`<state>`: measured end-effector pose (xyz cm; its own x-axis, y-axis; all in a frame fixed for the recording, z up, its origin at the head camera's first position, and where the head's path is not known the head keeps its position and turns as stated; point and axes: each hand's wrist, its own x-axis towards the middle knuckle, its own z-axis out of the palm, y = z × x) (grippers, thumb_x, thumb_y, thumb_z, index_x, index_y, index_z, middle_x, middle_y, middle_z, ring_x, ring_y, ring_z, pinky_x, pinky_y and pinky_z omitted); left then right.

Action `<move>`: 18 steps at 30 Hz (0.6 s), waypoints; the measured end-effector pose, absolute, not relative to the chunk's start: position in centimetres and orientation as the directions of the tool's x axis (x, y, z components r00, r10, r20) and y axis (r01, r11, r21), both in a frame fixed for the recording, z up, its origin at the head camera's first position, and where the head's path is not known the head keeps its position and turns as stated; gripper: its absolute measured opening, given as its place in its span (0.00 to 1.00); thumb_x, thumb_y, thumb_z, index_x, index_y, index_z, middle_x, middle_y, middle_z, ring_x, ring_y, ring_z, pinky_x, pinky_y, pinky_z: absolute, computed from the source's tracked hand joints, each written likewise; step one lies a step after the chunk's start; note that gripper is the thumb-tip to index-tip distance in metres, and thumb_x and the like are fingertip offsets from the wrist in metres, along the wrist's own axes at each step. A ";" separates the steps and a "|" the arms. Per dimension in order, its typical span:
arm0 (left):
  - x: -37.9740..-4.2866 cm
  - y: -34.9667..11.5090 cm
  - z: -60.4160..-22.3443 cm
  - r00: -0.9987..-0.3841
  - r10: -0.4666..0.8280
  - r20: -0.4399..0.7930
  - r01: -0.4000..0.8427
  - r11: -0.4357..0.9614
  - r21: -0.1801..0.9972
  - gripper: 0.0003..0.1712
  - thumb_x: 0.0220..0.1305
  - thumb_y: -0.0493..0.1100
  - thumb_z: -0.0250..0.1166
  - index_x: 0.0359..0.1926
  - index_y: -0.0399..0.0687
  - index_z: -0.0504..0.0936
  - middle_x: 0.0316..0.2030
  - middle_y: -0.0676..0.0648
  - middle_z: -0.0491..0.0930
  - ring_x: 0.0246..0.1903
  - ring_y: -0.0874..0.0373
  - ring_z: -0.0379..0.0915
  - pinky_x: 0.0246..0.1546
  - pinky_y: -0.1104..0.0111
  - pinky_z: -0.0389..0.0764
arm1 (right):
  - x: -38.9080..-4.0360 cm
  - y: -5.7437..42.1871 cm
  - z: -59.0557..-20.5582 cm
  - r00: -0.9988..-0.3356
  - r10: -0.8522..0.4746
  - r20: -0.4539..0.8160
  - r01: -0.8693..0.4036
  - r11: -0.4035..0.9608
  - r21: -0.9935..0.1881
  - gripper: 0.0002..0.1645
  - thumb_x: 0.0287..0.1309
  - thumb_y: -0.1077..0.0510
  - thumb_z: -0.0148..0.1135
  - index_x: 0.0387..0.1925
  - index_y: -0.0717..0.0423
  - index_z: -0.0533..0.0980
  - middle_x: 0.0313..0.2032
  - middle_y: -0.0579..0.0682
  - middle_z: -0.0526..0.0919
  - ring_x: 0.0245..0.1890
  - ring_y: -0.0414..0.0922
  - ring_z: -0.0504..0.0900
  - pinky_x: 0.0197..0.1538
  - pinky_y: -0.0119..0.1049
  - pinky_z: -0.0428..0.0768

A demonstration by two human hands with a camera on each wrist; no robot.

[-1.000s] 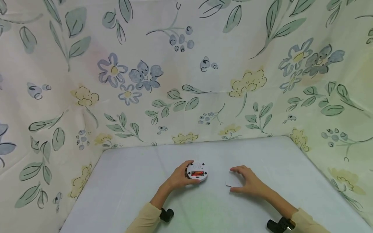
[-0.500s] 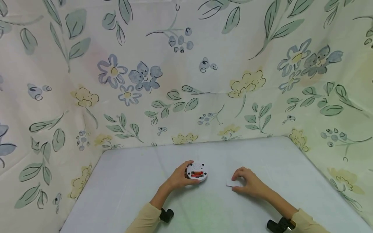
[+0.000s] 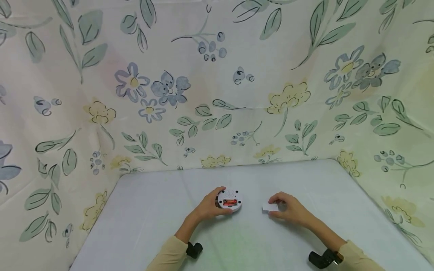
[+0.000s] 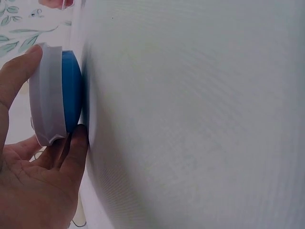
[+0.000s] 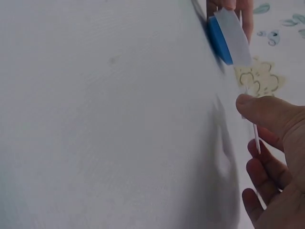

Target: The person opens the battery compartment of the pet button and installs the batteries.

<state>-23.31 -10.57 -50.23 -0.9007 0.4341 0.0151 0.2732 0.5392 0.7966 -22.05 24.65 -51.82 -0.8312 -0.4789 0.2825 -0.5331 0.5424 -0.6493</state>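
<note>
My left hand (image 3: 207,207) grips a round battery device (image 3: 230,194), white with a blue face, by its sides. In the head view its underside is up, showing speaker holes, several dark dots and two red batteries (image 3: 230,202) lying in an uncovered compartment. The blue face (image 4: 71,90) is turned down close over the table in the left wrist view. To the right, my right hand (image 3: 291,209) pinches a small flat white battery cover (image 3: 267,207) between thumb and fingers. Seen edge-on in the right wrist view, the cover looks thin, and the fingertips hide part of it.
Both hands work over a white-covered table (image 3: 162,210). A floral cloth (image 3: 203,82) hangs behind it and along both sides. Each wrist wears a small black camera, the left one (image 3: 194,250) and the right one (image 3: 323,259).
My right hand's fingers have closed on the battery cover and raised it from the table, slightly away from me. The left hand and the device have stayed in place.
</note>
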 end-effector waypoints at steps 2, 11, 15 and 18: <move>-23.4 -10.6 -50.3 -0.903 0.430 0.009 0.265 0.540 0.798 0.51 0.57 0.51 0.79 0.75 0.41 0.62 0.68 0.38 0.67 0.65 0.44 0.65 0.65 0.47 0.66 | -22.2 24.5 -51.7 -0.831 -0.481 0.279 -0.531 0.540 -0.653 0.20 0.54 0.54 0.79 0.45 0.52 0.80 0.42 0.41 0.82 0.43 0.44 0.79 0.50 0.39 0.79; -23.5 -10.5 -50.3 -0.904 0.427 0.019 0.274 0.545 0.793 0.51 0.56 0.51 0.79 0.74 0.40 0.63 0.68 0.38 0.67 0.63 0.45 0.66 0.64 0.48 0.67 | -22.9 23.7 -51.6 -0.835 -0.490 0.252 -0.493 0.461 -0.738 0.20 0.56 0.54 0.78 0.47 0.56 0.81 0.44 0.47 0.83 0.43 0.49 0.80 0.50 0.39 0.81; -23.4 -10.5 -50.3 -0.905 0.425 0.018 0.272 0.546 0.792 0.51 0.56 0.51 0.79 0.74 0.40 0.64 0.67 0.39 0.69 0.60 0.47 0.68 0.62 0.49 0.68 | -23.2 23.1 -51.5 -0.837 -0.494 0.236 -0.459 0.397 -0.795 0.21 0.57 0.55 0.77 0.48 0.57 0.81 0.45 0.51 0.83 0.44 0.53 0.81 0.49 0.39 0.82; -23.4 -10.5 -50.4 -0.906 0.424 0.017 0.269 0.544 0.795 0.51 0.56 0.51 0.79 0.74 0.40 0.64 0.66 0.40 0.69 0.59 0.48 0.68 0.62 0.49 0.68 | -23.4 22.5 -51.4 -0.841 -0.489 0.233 -0.444 0.377 -0.813 0.20 0.58 0.57 0.76 0.50 0.58 0.80 0.46 0.52 0.83 0.45 0.55 0.80 0.49 0.40 0.82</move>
